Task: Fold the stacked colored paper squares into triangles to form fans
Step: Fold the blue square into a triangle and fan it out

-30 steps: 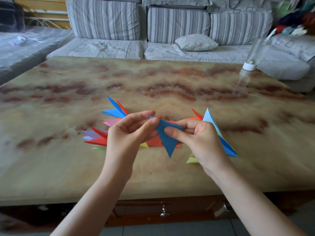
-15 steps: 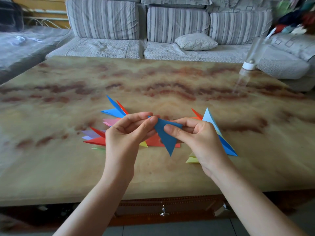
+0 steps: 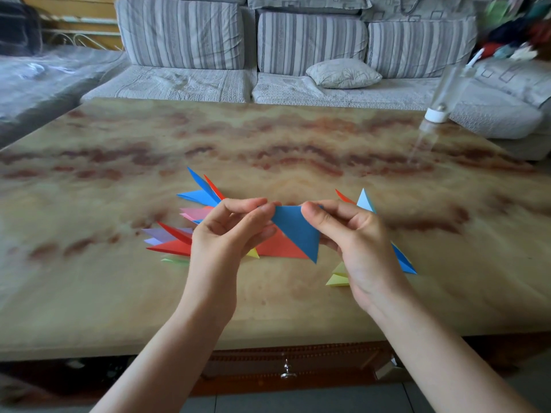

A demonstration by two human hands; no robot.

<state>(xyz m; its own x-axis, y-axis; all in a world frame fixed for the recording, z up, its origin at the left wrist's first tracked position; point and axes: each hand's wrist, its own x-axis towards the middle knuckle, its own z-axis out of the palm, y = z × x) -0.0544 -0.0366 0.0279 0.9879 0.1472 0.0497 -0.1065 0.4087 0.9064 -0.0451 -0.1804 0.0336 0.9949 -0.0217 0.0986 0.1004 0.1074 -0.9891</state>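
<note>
Left hand [image 3: 222, 234] and right hand [image 3: 359, 244] pinch the blue paper triangle [image 3: 298, 231], partly hiding the folded triangles [image 3: 173, 248]; a clear bottle [image 3: 436, 114] stands well apart.

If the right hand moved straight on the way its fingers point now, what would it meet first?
Probably the left hand, which pinches the same blue paper triangle at its other corner.

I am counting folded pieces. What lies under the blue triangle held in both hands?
A red triangle lies on the table below the blue triangle, a yellow tip beside that. The left hand and right hand hide the rest.
</note>
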